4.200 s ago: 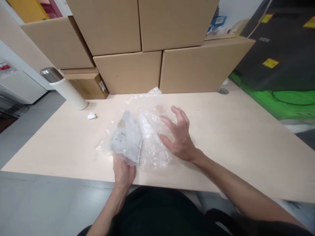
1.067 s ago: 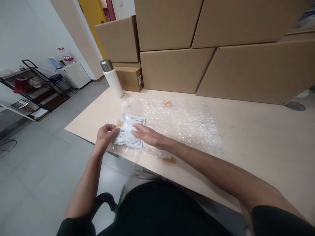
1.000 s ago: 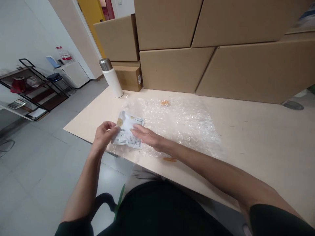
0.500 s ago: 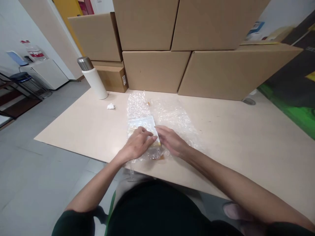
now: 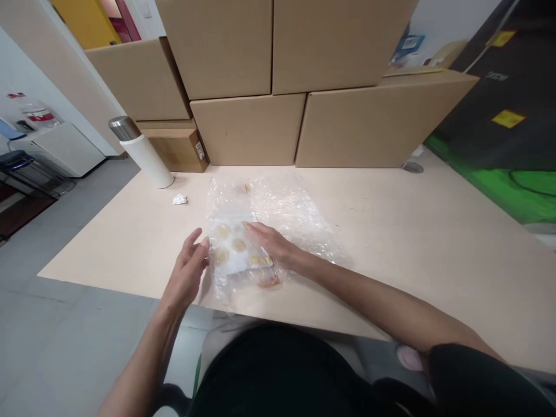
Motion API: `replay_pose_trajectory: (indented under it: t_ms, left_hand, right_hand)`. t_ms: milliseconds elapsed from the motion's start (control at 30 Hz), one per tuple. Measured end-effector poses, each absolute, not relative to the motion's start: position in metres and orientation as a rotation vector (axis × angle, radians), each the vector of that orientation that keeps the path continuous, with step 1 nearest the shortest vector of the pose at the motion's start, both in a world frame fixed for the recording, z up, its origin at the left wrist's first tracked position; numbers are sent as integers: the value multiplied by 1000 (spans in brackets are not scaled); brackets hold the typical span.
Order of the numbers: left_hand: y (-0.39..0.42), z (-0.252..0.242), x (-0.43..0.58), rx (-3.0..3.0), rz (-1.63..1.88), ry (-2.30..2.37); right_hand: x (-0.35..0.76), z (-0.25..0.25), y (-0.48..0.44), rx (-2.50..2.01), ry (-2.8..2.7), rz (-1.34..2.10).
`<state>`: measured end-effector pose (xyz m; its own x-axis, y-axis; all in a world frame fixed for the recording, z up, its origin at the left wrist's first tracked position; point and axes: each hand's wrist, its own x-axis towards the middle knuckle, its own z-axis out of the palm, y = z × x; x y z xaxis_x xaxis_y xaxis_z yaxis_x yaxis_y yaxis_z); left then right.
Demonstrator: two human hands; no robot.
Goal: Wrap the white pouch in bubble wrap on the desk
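Observation:
A flat white packet (image 5: 230, 263) with round yellowish shapes on its face lies on the table, in front of me. Clear bubble wrap (image 5: 286, 202) spreads around it, and some plastic seems to lie over it. My right hand (image 5: 271, 246) rests on the packet's upper right part, fingers stretched forward; its lower fingers are partly hidden. At the left edge of the wrap is my left hand (image 5: 191, 266), fingers apart and slightly curved, holding nothing. Its fingertips come close to the plastic; whether they touch I cannot tell. A small orange-brown patch (image 5: 268, 281) shows through the wrap near the packet's lower right corner.
Stacked cardboard boxes (image 5: 249, 130) line the back of the table (image 5: 382, 249). A white bottle with a metal cap (image 5: 147, 159) stands at the back left. Near it lies a crumpled white scrap (image 5: 179, 199). The table's front edge runs close to my body.
My left hand has moved off the packet to its left side and opened. My right hand has shifted onto the packet's face, where the round shapes now show. The camera view has turned to the right.

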<state>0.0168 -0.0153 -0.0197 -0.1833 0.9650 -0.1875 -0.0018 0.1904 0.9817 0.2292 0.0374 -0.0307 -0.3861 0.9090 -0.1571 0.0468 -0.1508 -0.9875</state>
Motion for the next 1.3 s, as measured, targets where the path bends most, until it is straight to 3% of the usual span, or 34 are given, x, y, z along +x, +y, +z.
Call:
replay_pose_trajectory:
  t_ms: [133, 300, 600, 1000, 1300]
  left_hand:
    - [-18, -1, 50, 1202, 1319, 1209]
    - [2, -7, 103, 1815, 1018, 1020]
    - [31, -41, 159, 2495, 423, 1207]
    - [38, -53, 159, 2638, 356, 1183]
    - [37, -56, 159, 2701, 381, 1166]
  right_hand:
    - [241, -21, 38, -1031, -1184, 1781]
    - [279, -12, 37, -965, -988, 1824]
    - [364, -29, 55, -1448, -1308, 867]
    - [323, -24, 134, -1197, -857, 1567]
    - [321, -21, 150, -1094, -867, 1609]
